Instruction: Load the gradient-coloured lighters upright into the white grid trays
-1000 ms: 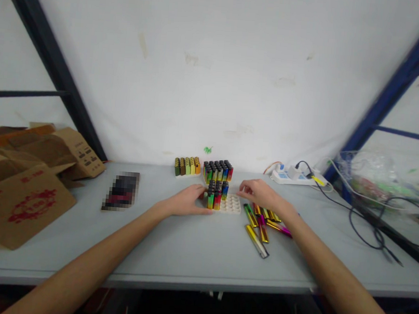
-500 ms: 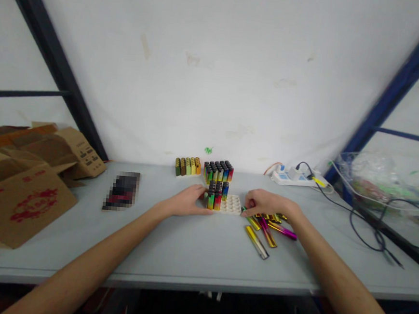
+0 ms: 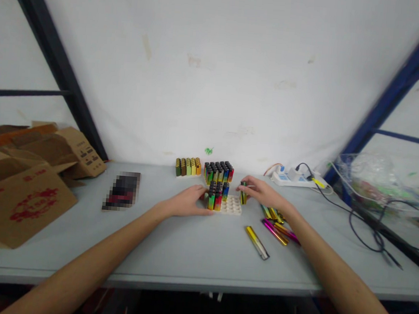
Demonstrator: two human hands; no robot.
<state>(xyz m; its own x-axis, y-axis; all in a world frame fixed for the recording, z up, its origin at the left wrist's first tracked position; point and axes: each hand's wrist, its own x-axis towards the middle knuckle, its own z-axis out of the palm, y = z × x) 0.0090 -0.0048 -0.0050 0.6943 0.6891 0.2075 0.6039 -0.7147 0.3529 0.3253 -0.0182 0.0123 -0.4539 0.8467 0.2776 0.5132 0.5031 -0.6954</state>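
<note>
My right hand (image 3: 255, 189) pinches a lighter (image 3: 243, 194) with a dark top and a yellow-green body. The lighter is upright, just above or at the right edge of a white tray (image 3: 233, 210) with round holes. Several colourful lighters (image 3: 214, 202) stand in the tray's left part; holes to the right are bare. My left hand (image 3: 190, 200) holds the tray's left end, thumb along its front edge and fingers at its left side. Several shiny lighters (image 3: 275, 231) lie loose below my right wrist, and a yellow-and-silver one (image 3: 257, 242) lies apart, nearer the front.
Behind stand another group of dark-topped lighters (image 3: 219, 171) and a tray of yellow and green ones (image 3: 188, 167). Cardboard boxes (image 3: 24, 200) and a blurred dark item (image 3: 121, 191) are on the left. A power strip (image 3: 297, 178), black cables (image 3: 365, 234) and a plastic bag (image 3: 378, 177) are on the right.
My right hand has risen from the loose pile toward the tray's right edge, now with an upright lighter in its fingers. Several loose lighters have shifted right. My left hand stays put.
</note>
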